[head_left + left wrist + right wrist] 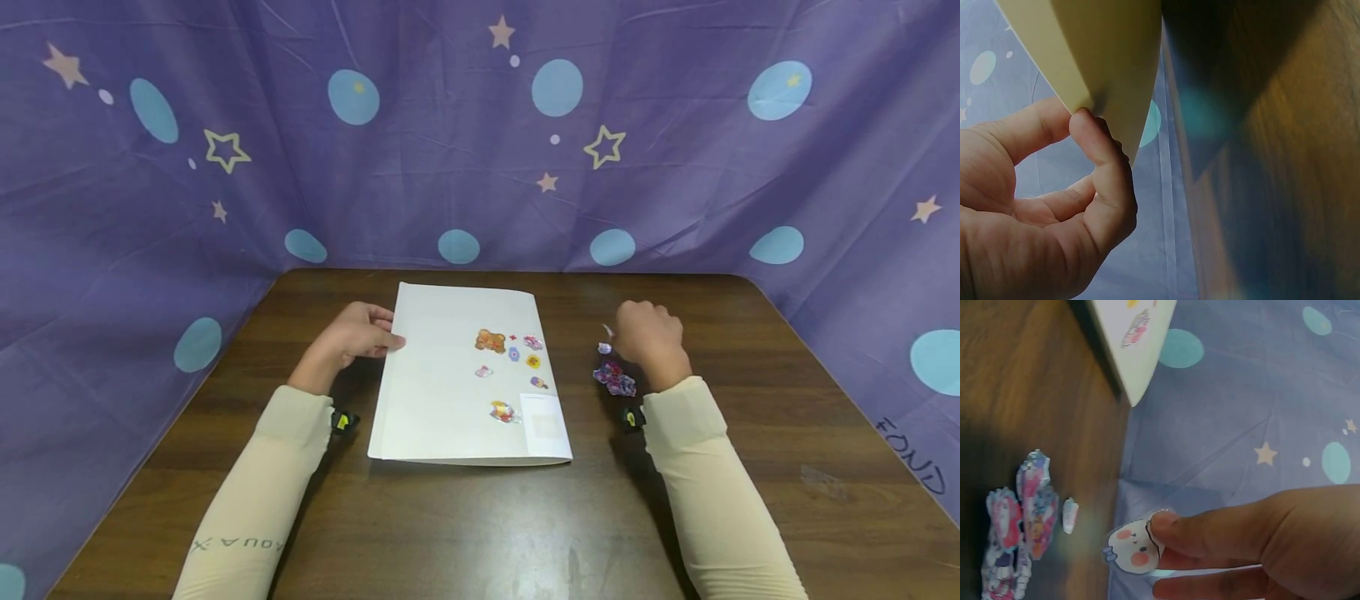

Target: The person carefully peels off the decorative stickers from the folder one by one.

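Observation:
My left hand [351,337] pinches the left edge of a white folder [435,383] between thumb and fingers; the left wrist view shows the folder's edge [1054,69] at the fingertips. In the right wrist view, my right hand [1216,544] pinches a sticker [1132,550] with a white face and pink cheeks. This hand is to the right of the folder, beside a pile of shiny stickers [615,380]. A small loose sticker [1070,515] lies near the pile. Several stickers are on the folder's right half, among them a brown bear sticker [491,341].
A pale rectangular label [545,425] covers the folder's lower right corner. The brown wooden table [465,533] extends around the folder and stickers. A purple curtain [450,167] with stars and blue dots hangs behind the table and along its sides.

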`<move>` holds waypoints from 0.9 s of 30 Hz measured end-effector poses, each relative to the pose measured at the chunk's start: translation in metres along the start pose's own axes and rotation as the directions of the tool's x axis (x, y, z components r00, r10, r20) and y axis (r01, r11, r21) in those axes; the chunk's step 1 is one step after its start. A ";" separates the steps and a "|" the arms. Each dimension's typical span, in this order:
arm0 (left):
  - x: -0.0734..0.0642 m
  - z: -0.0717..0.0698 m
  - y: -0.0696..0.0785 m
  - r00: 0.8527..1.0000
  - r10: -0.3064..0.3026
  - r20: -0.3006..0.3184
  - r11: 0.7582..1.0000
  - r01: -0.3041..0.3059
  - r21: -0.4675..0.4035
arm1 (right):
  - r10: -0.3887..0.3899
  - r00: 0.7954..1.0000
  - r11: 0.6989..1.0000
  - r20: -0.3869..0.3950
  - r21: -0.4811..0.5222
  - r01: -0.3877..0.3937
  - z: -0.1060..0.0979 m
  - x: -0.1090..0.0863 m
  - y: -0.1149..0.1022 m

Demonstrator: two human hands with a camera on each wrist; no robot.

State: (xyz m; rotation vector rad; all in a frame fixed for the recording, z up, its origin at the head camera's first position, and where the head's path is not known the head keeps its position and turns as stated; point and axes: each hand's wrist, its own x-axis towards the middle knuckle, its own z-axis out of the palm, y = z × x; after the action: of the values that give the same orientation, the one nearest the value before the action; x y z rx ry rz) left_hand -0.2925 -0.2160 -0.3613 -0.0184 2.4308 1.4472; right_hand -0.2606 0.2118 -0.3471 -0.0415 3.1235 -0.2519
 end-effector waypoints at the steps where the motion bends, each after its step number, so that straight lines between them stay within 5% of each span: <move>1: 0.000 0.000 0.000 1.000 0.000 0.001 1.000 0.000 -0.001 | 0.009 1.000 1.000 0.006 -0.003 -0.009 0.002 0.001 0.000; 14: -0.001 0.000 0.000 1.000 0.004 -0.002 1.000 -0.004 0.003 | 0.014 0.983 1.000 0.183 -0.014 -0.012 0.017 0.009 0.000; 27: -0.001 0.000 0.000 1.000 0.001 -0.005 1.000 -0.001 0.015 | 0.019 0.983 1.000 0.181 0.018 -0.022 0.009 0.005 0.001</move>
State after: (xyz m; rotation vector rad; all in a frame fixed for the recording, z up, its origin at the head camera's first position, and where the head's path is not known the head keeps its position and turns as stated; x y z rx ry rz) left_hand -0.2921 -0.2164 -0.3607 -0.0169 2.4458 1.4309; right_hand -0.2660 0.2110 -0.3563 -0.0302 2.9389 -0.2638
